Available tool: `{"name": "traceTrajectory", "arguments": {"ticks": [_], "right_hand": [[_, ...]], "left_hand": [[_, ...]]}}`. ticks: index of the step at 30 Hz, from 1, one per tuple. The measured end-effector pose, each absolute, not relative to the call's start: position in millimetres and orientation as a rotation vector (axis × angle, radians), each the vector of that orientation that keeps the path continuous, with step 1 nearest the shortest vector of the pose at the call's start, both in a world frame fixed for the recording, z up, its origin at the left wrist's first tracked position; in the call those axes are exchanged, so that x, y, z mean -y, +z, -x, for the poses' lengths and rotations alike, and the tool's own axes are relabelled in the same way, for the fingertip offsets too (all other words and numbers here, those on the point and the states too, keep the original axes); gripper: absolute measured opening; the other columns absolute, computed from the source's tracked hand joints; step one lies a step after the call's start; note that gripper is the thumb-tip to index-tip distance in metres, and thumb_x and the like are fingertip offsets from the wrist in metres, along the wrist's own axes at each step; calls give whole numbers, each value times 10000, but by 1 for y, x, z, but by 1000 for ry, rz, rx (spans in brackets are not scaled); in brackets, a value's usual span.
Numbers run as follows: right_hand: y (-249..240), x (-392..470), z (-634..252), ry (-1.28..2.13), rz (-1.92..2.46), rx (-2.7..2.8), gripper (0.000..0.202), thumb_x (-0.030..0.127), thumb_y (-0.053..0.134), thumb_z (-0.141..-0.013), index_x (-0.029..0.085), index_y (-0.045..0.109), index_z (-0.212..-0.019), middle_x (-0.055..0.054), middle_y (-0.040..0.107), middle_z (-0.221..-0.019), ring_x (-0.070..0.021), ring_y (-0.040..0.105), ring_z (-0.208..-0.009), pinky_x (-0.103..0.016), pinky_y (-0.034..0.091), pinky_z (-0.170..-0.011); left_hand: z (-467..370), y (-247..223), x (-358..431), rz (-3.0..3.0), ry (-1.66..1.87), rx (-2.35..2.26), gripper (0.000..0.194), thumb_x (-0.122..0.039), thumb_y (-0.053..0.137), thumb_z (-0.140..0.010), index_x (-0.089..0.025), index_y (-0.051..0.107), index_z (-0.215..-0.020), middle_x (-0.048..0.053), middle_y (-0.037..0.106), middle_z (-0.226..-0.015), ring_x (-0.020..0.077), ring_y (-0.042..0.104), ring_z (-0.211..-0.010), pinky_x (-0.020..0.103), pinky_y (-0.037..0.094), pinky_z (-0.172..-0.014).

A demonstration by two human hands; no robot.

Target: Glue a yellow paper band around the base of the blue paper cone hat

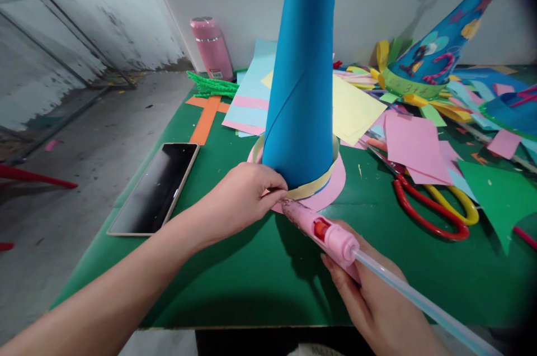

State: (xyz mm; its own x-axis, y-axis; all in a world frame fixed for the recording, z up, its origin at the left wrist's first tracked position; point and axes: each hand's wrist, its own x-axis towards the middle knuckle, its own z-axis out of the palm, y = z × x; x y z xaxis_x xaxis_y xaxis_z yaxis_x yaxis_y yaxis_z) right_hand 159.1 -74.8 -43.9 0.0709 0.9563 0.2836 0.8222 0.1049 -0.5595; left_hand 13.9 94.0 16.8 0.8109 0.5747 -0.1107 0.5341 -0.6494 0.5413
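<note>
A tall blue paper cone [301,93] stands on a round pink paper base [336,181]. Around the cone's foot runs a pale yellow paper strip [312,187]. My left hand [255,191] pinches this strip at the front left of the cone, thumb and finger pressed together. My right hand [369,283] is wrapped around a pink hot glue gun [323,231], a long clear glue stick [415,292] trailing from its back. The gun's nozzle points at the strip, right beside my left fingertips. Whether the nozzle touches the paper I cannot tell.
On the green table [235,294] lie a phone [157,191], red-and-yellow scissors [432,222], orange strips [206,121], green pipe cleaners [212,85] and pink paper pieces [415,143]. A pink bottle [212,48] stands behind, and a decorated blue cone hat [453,37] at back right.
</note>
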Motion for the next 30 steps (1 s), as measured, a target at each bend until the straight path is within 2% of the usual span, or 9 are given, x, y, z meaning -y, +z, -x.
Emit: {"name": "traceTrajectory", "arguments": {"ticks": [20,25,30], "right_hand": [[-45,81,-170,172,1765,1874,313,192,412,-823,124,448,-1126,-94,624,-979,-176,615,-818,-260,510,-672],[-45,84,-173,151,1766,1884,320,190,413,-818,142,439,-1133,-88,622,-999,-181,613,-871,-251,515,-690],[-47,87,-177,81,1802,1921,287,207,404,-827,142,450,-1103,-79,641,-853,-179,633,-776,-250,522,-643]], "left_hand": [[-16,19,-92,-2441,76,-839,227,-175,448,-787,-164,637,-662,-3,596,-618,104,492,-583,196,336,-517],[-15,17,-91,-2448,103,-834,221,-173,458,-786,-164,631,-650,-9,567,-587,97,466,-556,192,318,-496],[-16,17,-89,-2446,115,-846,216,-161,457,-783,-167,629,-651,-10,579,-604,93,464,-550,189,311,-490]]}}
